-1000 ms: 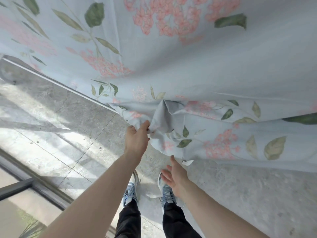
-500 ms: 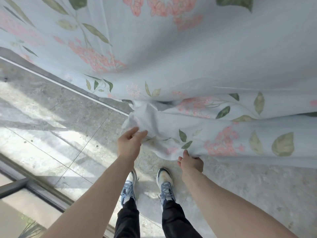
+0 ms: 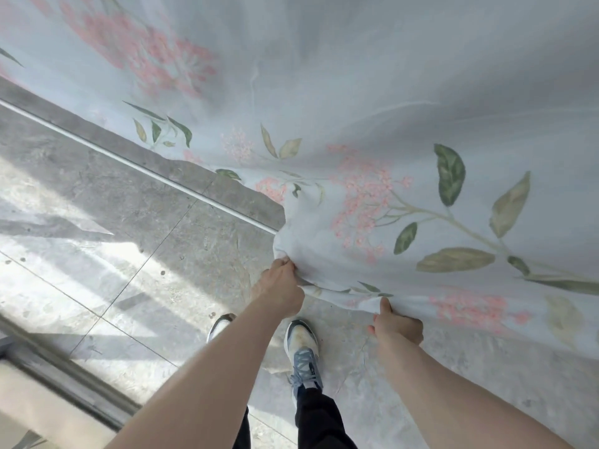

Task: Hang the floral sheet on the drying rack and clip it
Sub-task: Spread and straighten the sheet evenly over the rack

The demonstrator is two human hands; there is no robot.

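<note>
The floral sheet [image 3: 372,108], pale blue with pink blossoms and green leaves, hangs in front of me and fills the upper and right part of the view. My left hand [image 3: 281,291] grips its lower corner. My right hand [image 3: 397,325] pinches the bottom hem a short way to the right, thumb on top. The hem between both hands is pulled fairly straight. The drying rack's upper part and any clips are out of view.
Grey stone floor tiles [image 3: 146,254] lie below, with sunlit patches on the left. A thin white bar [image 3: 136,168] runs diagonally near the floor behind the sheet's edge. A dark window frame [image 3: 64,384] crosses the lower left. My shoes [image 3: 301,348] stand under the hem.
My right hand went from open below the sheet to gripping the hem. Both hands pulled the bunched corner flatter and the hem tighter. The view moved closer to the sheet.
</note>
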